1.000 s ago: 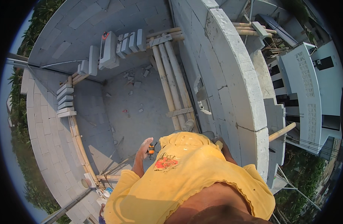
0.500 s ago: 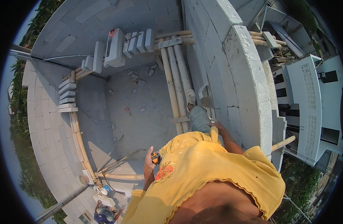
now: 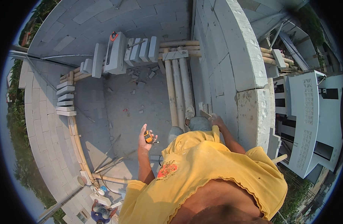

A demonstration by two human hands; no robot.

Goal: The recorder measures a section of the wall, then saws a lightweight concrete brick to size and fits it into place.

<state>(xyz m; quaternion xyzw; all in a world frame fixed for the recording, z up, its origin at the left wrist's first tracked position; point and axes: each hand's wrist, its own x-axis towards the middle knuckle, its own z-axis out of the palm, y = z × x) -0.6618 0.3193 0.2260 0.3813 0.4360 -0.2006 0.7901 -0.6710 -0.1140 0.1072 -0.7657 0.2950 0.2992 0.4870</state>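
My left hand (image 3: 144,139) is raised over the floor, its fingers curled round an orange and black tape measure (image 3: 148,137). A short dark tip sticks out from the tape measure toward my shirt. Low by my right thigh, close to the block wall (image 3: 231,93), my right hand (image 3: 217,122) is closed on a flat, tan and grey tool (image 3: 206,114), whose kind I cannot make out. Its far end lies near my shoe (image 3: 189,112). Under my feet run several bamboo poles (image 3: 176,91), lashed side by side.
Pale blocks (image 3: 116,56) stand on the far bamboo scaffold, with an orange-handled saw (image 3: 114,36) on one. More blocks (image 3: 65,98) lie along the left pole. Rubble (image 3: 140,85) litters the floor below. Another person (image 3: 100,212) works at the lower left near a bucket (image 3: 102,190).
I have stepped forward along the poles, and both knees now show. My left hand has lifted away from my shirt with the tape measure. My right hand still holds the flat tool beside the wall.
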